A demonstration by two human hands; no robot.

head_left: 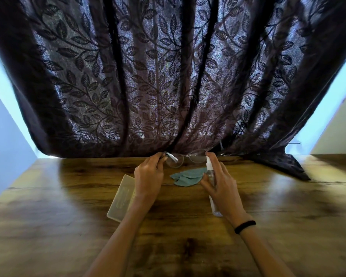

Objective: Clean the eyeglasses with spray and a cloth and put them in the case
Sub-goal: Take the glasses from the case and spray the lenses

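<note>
My left hand point(149, 174) holds the thin-framed eyeglasses point(185, 159) by their left temple, lifted above the wooden table point(68, 226). My right hand point(221, 186) grips a small clear spray bottle point(210, 170) with a white nozzle, its forefinger on top, the nozzle close to the right lens. A crumpled teal cloth point(186, 176) lies on the table under the glasses. A pale closed glasses case point(121, 197) lies to the left, partly behind my left wrist. A clear cap or tube point(215, 206) lies below my right hand.
A dark leaf-patterned curtain point(168, 76) hangs right behind the table's far edge and drapes onto its right rear corner. Pale walls show at both sides. A black band sits on my right wrist point(245, 226).
</note>
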